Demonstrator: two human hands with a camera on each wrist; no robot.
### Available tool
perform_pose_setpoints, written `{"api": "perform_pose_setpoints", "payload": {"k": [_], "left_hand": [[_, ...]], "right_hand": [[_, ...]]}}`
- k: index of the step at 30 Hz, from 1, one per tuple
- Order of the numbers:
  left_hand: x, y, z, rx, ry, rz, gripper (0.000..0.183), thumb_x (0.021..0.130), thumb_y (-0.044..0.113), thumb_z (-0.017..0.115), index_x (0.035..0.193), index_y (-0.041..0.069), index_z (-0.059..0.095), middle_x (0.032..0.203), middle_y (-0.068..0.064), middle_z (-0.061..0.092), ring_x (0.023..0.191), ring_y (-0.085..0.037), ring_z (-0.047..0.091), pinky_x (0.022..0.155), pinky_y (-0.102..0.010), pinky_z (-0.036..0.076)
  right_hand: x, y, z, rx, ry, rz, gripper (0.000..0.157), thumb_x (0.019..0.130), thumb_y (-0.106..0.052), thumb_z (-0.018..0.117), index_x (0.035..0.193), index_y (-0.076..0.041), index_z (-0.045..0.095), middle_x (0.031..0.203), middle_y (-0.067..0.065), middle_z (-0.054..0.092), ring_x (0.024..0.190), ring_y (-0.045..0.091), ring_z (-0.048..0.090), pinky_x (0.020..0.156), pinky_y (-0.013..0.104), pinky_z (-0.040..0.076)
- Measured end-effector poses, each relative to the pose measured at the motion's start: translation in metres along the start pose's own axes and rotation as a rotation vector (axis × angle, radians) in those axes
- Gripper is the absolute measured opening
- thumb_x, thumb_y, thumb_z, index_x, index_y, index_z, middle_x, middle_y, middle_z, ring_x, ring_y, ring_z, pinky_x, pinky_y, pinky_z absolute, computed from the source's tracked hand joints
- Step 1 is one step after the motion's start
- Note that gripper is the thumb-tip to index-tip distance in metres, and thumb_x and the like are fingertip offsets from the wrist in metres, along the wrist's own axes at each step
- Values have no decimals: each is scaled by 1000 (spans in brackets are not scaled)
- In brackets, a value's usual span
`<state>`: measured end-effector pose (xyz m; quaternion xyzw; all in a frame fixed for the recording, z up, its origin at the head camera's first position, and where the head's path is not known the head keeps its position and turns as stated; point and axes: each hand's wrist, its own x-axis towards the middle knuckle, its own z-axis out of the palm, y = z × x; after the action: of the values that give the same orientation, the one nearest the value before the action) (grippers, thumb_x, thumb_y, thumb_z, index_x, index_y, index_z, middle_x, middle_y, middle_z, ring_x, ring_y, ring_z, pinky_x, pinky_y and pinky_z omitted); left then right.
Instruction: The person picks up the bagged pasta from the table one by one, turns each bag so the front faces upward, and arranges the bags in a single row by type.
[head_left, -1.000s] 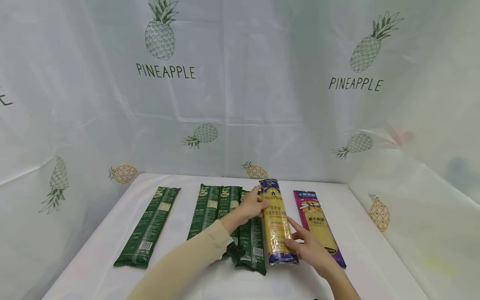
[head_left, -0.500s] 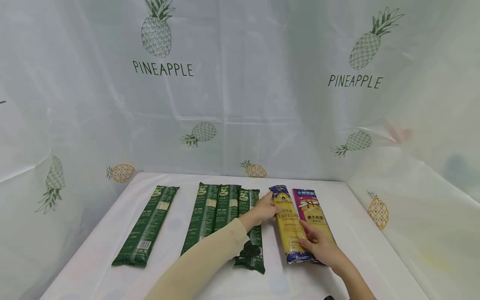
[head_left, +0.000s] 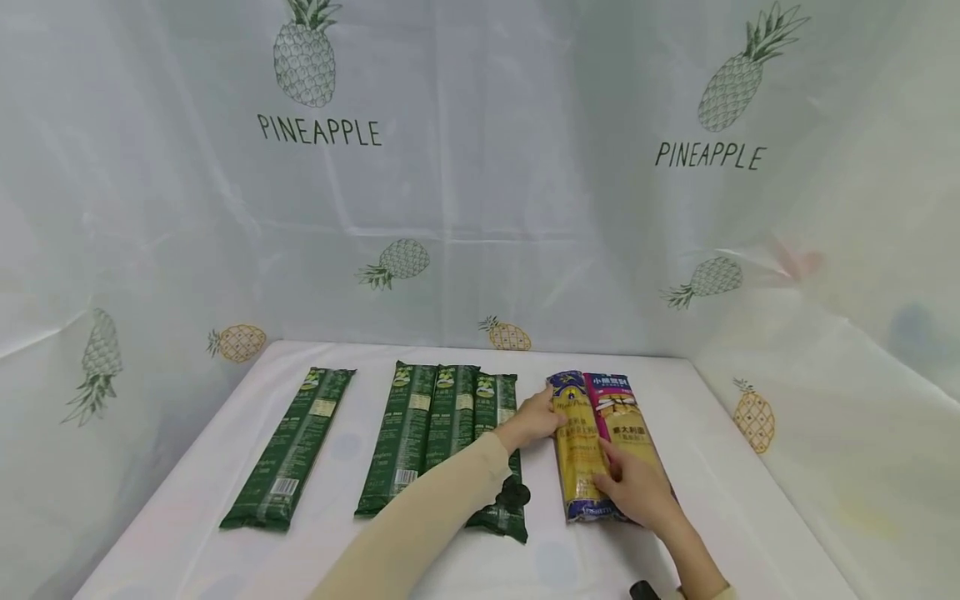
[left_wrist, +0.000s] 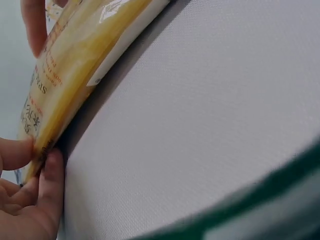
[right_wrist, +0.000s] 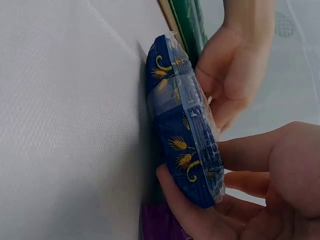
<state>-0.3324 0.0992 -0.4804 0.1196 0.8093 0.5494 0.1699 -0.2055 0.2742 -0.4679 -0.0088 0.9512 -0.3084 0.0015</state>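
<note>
A yellow spaghetti pack with blue ends lies on the table, close against the left side of a pink-and-purple spaghetti pack. My left hand pinches its upper left edge; in the left wrist view the thumb is on top and fingers tuck at the underside. Lower down, my right hand holds its right edge, partly covering the purple pack. In the right wrist view the pack's blue end sits between thumb and fingers, near the white tabletop, with a purple corner below.
Three green spaghetti packs lie side by side left of my hands, partly under my left sleeve. A single green pack lies farther left. A pineapple-print curtain hangs behind the white table.
Both hands have carried the yellow spaghetti pack rightward and down, from beside the green packs to beside the pink-and-purple pack. It now lies against that pack.
</note>
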Motion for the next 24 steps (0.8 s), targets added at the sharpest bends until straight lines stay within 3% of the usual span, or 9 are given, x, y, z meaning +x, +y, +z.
{"api": "perform_pose_setpoints", "payload": {"k": [4, 7, 11, 14, 18, 24], "left_hand": [[2, 0, 1, 103, 26, 14, 77, 106, 16, 64, 170, 8, 22, 163, -20, 44, 143, -31, 50, 114, -46, 43], [3, -1, -1, 152, 54, 33, 77, 104, 17, 68, 169, 6, 28, 164, -23, 41, 137, -32, 52, 111, -46, 44], [3, -2, -2, 149, 59, 15, 77, 104, 18, 70, 168, 7, 30, 154, -21, 53, 115, -27, 60, 101, -43, 50], [2, 0, -1, 147, 47, -7, 77, 104, 19, 69, 169, 7, 29, 157, -19, 53, 129, -28, 60, 110, -45, 48], [-1, 4, 2, 204, 40, -22, 76, 105, 21, 66, 169, 7, 28, 165, -18, 44, 151, -34, 44, 122, -49, 38], [-1, 4, 3, 245, 55, -28, 76, 107, 25, 65, 170, 8, 27, 166, -18, 42, 154, -35, 40, 123, -49, 37]], "right_hand": [[2, -3, 2, -64, 30, -19, 66, 97, -17, 77, 153, 5, 52, 66, 1, 47, 59, 16, 42, 53, 26, 29], [2, -6, 2, -107, 43, -27, 66, 96, -18, 79, 151, 7, 53, 65, 1, 47, 59, 15, 43, 54, 26, 30], [1, -7, 2, -139, 65, -28, 64, 94, -17, 81, 148, 7, 57, 66, 0, 48, 59, 15, 43, 55, 27, 30], [0, -8, 1, -153, 85, -30, 62, 92, -16, 83, 145, 8, 60, 65, 0, 48, 59, 15, 42, 54, 26, 30], [-1, -9, 1, -183, 97, -26, 61, 92, -16, 85, 142, 9, 62, 66, 3, 51, 60, 16, 43, 55, 27, 33], [3, 0, 1, -207, 103, -57, 51, 92, -8, 83, 139, 4, 68, 88, 8, 63, 73, 19, 52, 61, 34, 45]]}}
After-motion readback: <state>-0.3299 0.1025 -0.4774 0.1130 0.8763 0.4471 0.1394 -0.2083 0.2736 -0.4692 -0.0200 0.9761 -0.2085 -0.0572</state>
